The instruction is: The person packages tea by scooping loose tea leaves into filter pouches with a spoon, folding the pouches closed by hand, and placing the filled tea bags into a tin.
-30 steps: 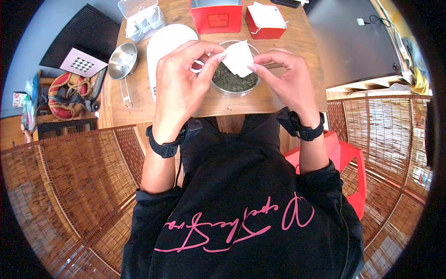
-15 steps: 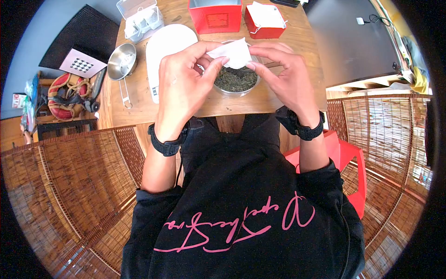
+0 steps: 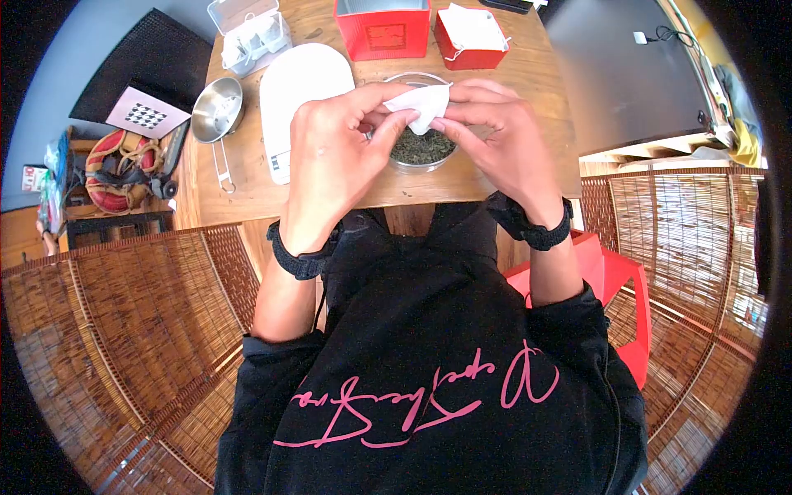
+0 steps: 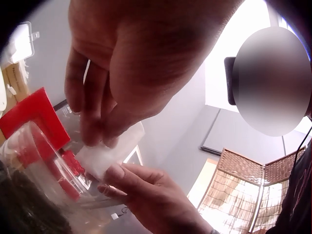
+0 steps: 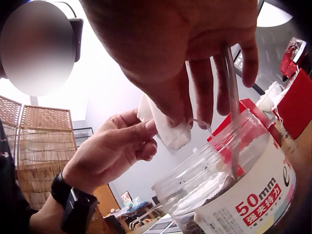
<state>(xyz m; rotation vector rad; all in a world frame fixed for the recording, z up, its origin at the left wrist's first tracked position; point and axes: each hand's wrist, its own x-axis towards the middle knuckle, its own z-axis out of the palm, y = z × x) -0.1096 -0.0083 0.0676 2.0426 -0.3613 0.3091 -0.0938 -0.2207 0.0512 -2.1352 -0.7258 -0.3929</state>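
Note:
A small white tea bag (image 3: 422,107) is pinched between the thumbs and fingers of both hands, folded over on itself. My left hand (image 3: 334,153) grips it from the left, my right hand (image 3: 507,136) from the right. Close below is a clear round jar (image 5: 265,195) of dark dried tea leaves (image 3: 421,150). In the left wrist view the fingertips of both hands meet at the tea bag (image 4: 100,158). A thin grey rod (image 5: 233,102) runs from among my right fingers down to the jar in the right wrist view.
Left of the jar lies a white kitchen scale (image 3: 301,74), with a small metal pan (image 3: 219,111) beyond it. Behind stand a clear lidded box (image 3: 257,41) with white bags, a tall red box (image 3: 384,37) and a low red box (image 3: 474,54) with white stringed bags.
The tea bag was spread flatter; now it is folded and tilted. Both hands have come closer together, the left moving to the right and the right turning inward.

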